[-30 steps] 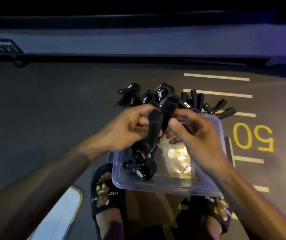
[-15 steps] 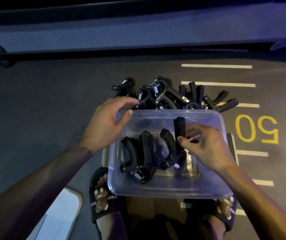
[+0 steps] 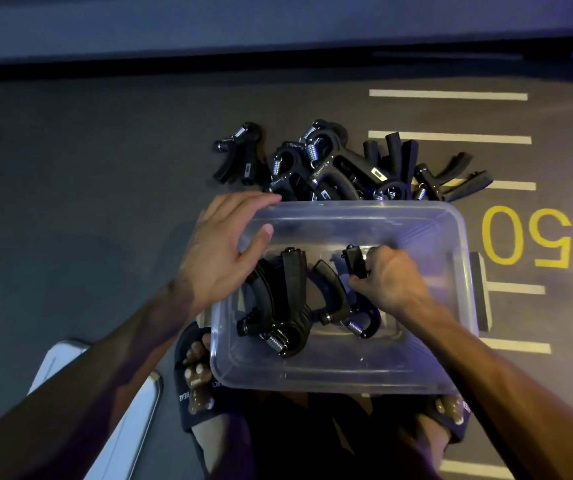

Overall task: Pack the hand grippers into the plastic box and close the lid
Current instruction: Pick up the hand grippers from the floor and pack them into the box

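A clear plastic box (image 3: 444, 341) stands on the dark floor in front of me. Two black hand grippers lie inside it: one (image 3: 285, 306) at the left, a second (image 3: 333, 299) in the middle. My right hand (image 3: 392, 282) is inside the box, its fingers closed on the upper handle of that second gripper. My left hand (image 3: 222, 254) hovers with spread fingers over the box's far left corner, holding nothing. A pile of several black hand grippers (image 3: 340, 164) lies on the floor just beyond the box.
A white lid (image 3: 118, 410) lies on the floor at my lower left. My feet in dark slippers (image 3: 195, 382) sit under the box's near edge. Yellow "50" (image 3: 527, 237) and white lines mark the floor at right. A low ledge (image 3: 208, 29) runs along the far side.
One second ago both hands held a gripper above the box. My right hand has since lowered it into the box; my left hand let go and moved to the far left corner.
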`<state>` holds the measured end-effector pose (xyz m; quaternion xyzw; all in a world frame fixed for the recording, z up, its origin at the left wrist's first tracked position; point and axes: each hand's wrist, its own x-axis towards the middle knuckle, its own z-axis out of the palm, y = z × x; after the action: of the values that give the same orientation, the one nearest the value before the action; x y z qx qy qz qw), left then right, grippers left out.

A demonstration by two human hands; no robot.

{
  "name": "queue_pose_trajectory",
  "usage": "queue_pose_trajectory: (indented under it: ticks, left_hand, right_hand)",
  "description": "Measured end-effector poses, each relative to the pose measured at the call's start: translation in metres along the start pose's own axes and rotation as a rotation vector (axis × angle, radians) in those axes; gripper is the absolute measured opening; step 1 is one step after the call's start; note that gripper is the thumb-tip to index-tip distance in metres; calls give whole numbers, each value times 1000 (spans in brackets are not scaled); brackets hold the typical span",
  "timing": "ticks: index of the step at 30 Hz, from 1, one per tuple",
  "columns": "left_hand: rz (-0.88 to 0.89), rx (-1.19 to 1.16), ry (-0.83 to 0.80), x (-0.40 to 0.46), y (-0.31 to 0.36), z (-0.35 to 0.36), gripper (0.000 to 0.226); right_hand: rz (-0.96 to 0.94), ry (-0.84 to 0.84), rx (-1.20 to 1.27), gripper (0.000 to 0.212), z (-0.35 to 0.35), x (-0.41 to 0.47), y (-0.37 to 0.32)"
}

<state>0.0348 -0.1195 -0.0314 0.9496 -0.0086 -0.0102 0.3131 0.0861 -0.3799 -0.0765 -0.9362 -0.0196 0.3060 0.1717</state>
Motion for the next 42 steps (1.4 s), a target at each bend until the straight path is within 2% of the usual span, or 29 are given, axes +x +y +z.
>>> queue_pose_trajectory:
  ticks: [2, 13, 26, 30, 32, 35, 38, 40, 42]
  left_hand:
    - [-5, -5, 5, 0, 0, 1, 39]
    - [-6, 3, 33, 0, -1, 3, 39]
    - [-27, 12, 13, -1, 3, 1, 41]
    - [-61, 32, -26, 0, 5, -5, 46]
    - [-80, -3, -35, 11, 5, -13, 45]
    - [-48, -29, -126, 50, 10, -23, 38]
    - [-39, 45, -273, 98, 21, -16, 28]
    - [-133, 140, -290, 124, 24, -5, 22]
    - [-211, 294, -301, 140, 22, 7, 37]
  right_hand:
    - [4, -22, -11, 33, 4, 1, -4]
    - [-14, -98, -41, 19, 16, 10, -8]
    - [-2, -124, -107, 26, 19, 9, -8]
    - [29, -142, -167, 33, 9, 1, -9]
    - [18, -80, -219, 38, -5, -4, -10]
    - [-35, -15, -59, 32, -30, -7, -16]
    - [-70, -16, 51, 30, -44, -11, -29]
    - [-100, -16, 78, 30, -46, -13, -34]
    - [-122, -16, 82, 30, -47, -15, -34]
